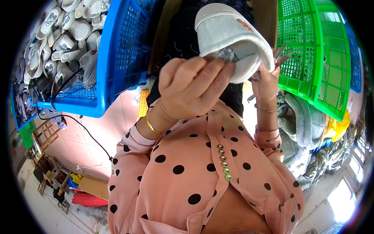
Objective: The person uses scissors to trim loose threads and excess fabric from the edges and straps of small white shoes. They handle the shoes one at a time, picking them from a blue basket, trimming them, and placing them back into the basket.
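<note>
A pale grey-white slipper [218, 29] with a small orange mark on its upper is held up in front of me, its opening turned toward me. My left hand [196, 85] is closed at the near edge of that opening, fingertips beside a small white label [224, 54] inside; the thumb is hidden. On the other side, my right hand [268, 80] grips the slipper's rim. Two pointed metal blades [283, 56], apparently of scissors or thread snips, stick out from that same hand; their handles are hidden.
At the left, a blue plastic crate [102, 78] holds many similar slippers [80, 29]. A black cable [83, 126] runs from it toward my sleeve. Green crates [317, 74] stand at the right, above grey padded pieces [306, 121] and a yellow bag [338, 126].
</note>
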### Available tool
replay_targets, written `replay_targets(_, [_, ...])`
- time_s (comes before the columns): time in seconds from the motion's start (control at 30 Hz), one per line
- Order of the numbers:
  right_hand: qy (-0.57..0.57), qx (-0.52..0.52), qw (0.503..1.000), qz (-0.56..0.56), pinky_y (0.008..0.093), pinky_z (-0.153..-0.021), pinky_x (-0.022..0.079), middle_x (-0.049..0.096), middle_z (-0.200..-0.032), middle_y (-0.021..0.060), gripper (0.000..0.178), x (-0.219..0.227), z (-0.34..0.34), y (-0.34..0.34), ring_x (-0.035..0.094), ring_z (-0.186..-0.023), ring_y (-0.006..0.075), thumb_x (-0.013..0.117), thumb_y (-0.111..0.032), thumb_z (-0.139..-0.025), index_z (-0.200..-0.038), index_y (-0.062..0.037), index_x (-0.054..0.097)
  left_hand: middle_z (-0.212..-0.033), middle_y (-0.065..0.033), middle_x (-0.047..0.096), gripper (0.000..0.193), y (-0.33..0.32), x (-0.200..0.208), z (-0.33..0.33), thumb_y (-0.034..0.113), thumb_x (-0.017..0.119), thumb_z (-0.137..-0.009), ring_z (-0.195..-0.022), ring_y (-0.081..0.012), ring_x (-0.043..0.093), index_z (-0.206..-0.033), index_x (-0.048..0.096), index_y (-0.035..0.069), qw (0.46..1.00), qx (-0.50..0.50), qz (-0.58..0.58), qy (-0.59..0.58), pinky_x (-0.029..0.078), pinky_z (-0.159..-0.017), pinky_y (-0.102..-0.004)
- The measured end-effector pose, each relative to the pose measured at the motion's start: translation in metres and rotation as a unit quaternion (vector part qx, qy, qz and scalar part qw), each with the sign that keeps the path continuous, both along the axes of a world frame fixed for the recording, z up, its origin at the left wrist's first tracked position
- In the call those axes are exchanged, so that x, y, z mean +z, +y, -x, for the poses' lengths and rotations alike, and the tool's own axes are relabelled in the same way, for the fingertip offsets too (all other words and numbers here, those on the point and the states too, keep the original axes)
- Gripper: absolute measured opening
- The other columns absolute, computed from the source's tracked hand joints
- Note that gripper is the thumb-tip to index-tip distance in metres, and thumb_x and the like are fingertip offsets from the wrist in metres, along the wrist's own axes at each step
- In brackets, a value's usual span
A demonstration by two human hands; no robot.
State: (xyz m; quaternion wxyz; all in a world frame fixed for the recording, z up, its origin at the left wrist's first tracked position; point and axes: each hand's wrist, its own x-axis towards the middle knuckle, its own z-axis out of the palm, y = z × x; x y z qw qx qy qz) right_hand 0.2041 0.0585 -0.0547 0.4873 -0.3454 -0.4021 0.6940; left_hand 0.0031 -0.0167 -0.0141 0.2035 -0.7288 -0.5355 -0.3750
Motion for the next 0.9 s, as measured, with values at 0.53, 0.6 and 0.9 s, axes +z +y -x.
replay_targets(0.53, [-0.19, -0.053, 0.98, 0.041, 0.0171, -0.047, 0.032, 0.056, -0.071, -0.0059, 0.023, 0.029, 0.011, 0.009, 0.046, -0.059, 0.0, 0.066, -0.028, -0.092, -0.085, -0.0066, 0.063, -0.088, -0.0015, 0.068, 0.026, 0.026, 0.017, 0.039, 0.015, 0.083, -0.066, -0.079, -0.0196, 0.058, -0.09, 0.073, 0.015, 0.929, -0.119, 0.139, -0.321, 0.046, -0.075, -0.0305])
replay_targets(0.6, [-0.22, -0.061, 0.973, 0.025, 0.0185, -0.05, 0.031, 0.051, -0.065, -0.0071, 0.026, 0.029, 0.012, 0.011, 0.041, -0.059, 0.0002, 0.067, -0.03, -0.092, -0.082, -0.0059, 0.062, -0.089, 0.0019, 0.068, 0.029, 0.026, 0.025, 0.038, 0.02, 0.085, -0.063, -0.086, -0.0199, 0.056, -0.089, 0.073, 0.016, 0.949, -0.141, 0.172, -0.223, 0.045, -0.077, -0.0313])
replay_targets(0.9, [-0.297, -0.108, 0.944, -0.097, 0.0191, -0.056, 0.037, 0.052, -0.065, -0.0057, 0.034, 0.042, 0.026, 0.012, 0.041, -0.062, 0.0026, 0.066, -0.032, -0.093, -0.083, 0.0004, 0.063, -0.084, 0.0024, 0.067, 0.018, 0.028, 0.015, 0.023, 0.018, 0.081, -0.068, -0.086, -0.0191, 0.058, -0.082, 0.07, 0.014, 0.985, -0.1, 0.127, -0.059, 0.044, -0.074, -0.0318])
